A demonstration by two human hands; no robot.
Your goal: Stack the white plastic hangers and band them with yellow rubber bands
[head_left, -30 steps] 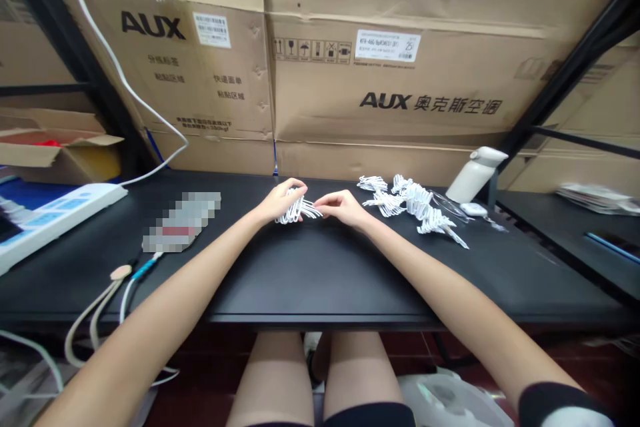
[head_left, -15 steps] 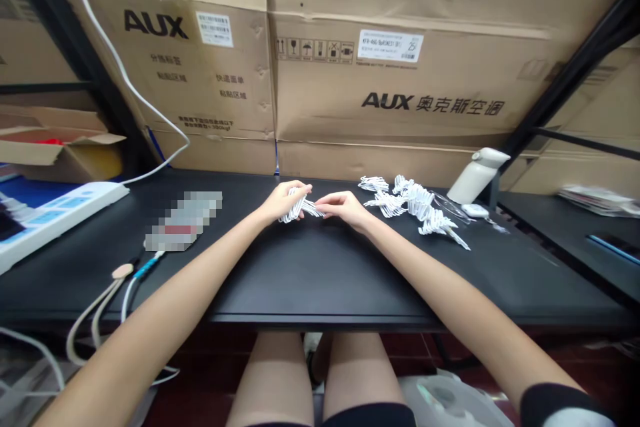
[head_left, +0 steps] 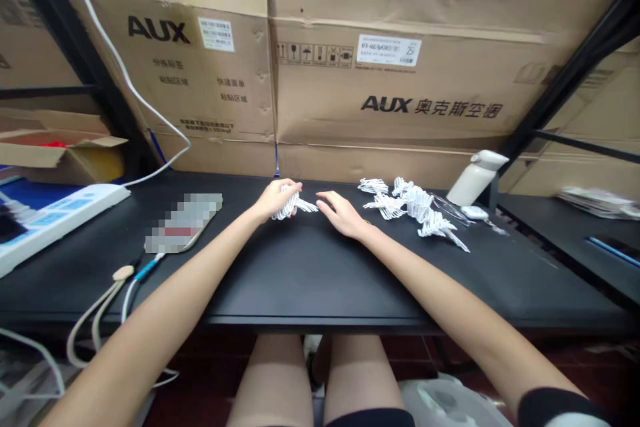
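My left hand is closed around a bundle of thin white strips, whose loose ends fan out to the right. Just right of those ends, my right hand has its fingers apart, and nothing shows in them. Farther right on the black table lies a loose heap of similar white bundles, several of them touching or overlapping. The exact kind of strip is too small to make out.
A white bottle stands at the back right, with a small white case and glasses near it. On the left are a blurred-out phone, a power strip and cables. Cardboard boxes wall the back.
My right hand has let go of the strip ends and its fingers have spread. My left hand has shifted slightly left with the bundle.
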